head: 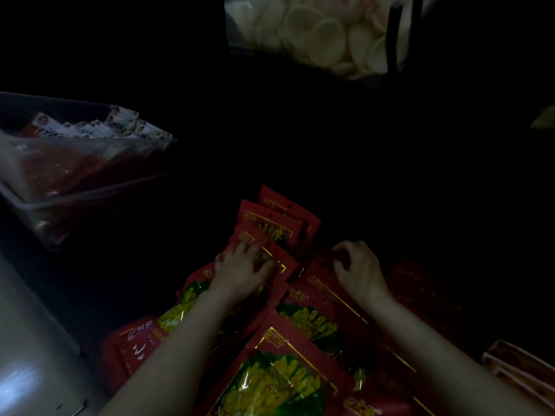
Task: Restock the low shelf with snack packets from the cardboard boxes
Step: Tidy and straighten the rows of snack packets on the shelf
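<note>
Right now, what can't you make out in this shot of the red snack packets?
Head view only:
- Shelf surface: lost in darkness.
- Print on the red packets: blurred.
- Right hand: fingers curled, grip unclear in the dark.
- Packets under the left hand: covered.
- Box: cut off at the right edge.

Packets [279,355], near centre: red w/ gold border lines & yellow-on-green picture. Far bag [315,34]: clear, pale cream round crackers. Left tub [90,187]: clear, reddish contents, white sachets [99,127] w/ orange marks. Near right box [522,370]: orange-brown.
</note>
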